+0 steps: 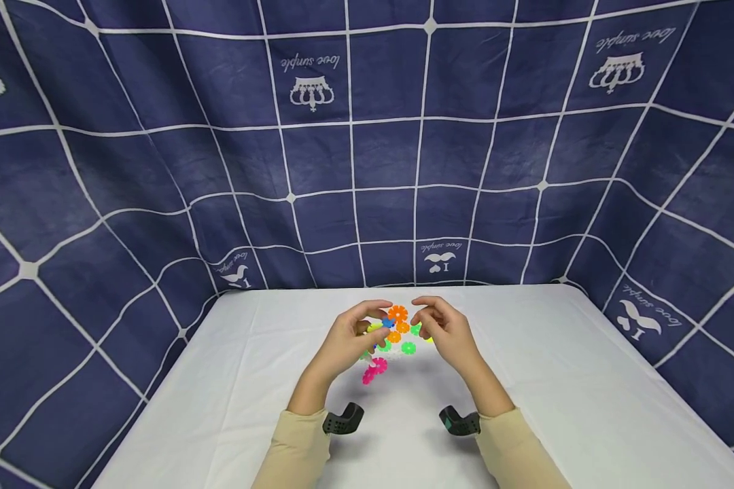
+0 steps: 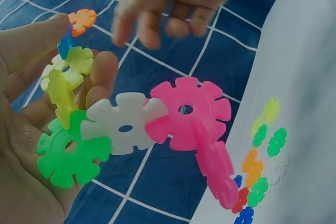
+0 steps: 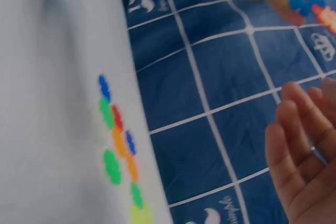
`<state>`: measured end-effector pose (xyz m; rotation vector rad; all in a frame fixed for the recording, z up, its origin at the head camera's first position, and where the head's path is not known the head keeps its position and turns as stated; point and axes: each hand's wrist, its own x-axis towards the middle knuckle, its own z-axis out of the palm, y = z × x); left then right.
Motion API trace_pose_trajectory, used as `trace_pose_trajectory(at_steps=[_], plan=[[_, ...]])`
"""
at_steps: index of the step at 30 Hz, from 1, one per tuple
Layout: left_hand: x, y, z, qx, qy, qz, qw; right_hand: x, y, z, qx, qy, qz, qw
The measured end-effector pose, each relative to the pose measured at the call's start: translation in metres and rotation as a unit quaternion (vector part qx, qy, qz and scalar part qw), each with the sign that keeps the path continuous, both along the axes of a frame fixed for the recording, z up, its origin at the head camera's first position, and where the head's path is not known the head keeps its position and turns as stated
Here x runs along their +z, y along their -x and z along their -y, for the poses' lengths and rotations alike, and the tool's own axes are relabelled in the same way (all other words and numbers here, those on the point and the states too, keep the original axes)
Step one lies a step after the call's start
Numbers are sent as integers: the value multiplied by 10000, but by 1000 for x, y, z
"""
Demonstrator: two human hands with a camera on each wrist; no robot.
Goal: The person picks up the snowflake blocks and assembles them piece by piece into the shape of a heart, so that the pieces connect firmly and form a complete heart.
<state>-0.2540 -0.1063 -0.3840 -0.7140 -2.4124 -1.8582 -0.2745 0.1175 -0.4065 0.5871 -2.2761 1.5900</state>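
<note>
My left hand (image 1: 342, 341) pinches a chain of interlocking notched plastic discs above the table. In the left wrist view the chain runs from an orange disc (image 2: 83, 20) and a blue disc (image 2: 64, 46) through yellow discs (image 2: 63, 98) to a green disc (image 2: 55, 156), a white disc (image 2: 111, 115) and two pink discs (image 2: 205, 103). The thumb and fingers close on its blue and yellow part; the pink end hangs free. My right hand (image 1: 451, 334) hovers to the right of the orange end, apart from it, fingers loosely bent and holding nothing visible.
Several loose discs lie on the white table (image 1: 563, 380) beneath the hands, among them a green disc (image 1: 408, 348), an orange disc (image 1: 394, 337) and a red disc (image 2: 240, 200). A dark blue checked curtain (image 1: 385, 156) surrounds the table at the back and sides.
</note>
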Motion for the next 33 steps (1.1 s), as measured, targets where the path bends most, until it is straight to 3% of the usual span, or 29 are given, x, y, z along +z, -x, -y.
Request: trace_pose_trajectory(at_steps=[10, 16, 26, 33], plan=[[-3, 2, -1, -62, -249, 125, 9996, -35, 26, -4, -501, -1057, 695, 9907], [-3, 2, -2, -69, -239, 144, 9996, -54, 36, -5, -413, -1331, 1098, 9841], [-4, 2, -1, -85, -288, 158, 9994, -74, 41, -1, -248, -2408, 1157, 9633], [-3, 1, -1, -82, -214, 202, 9995, -80, 39, 1, -415, -2506, 1066, 9613]])
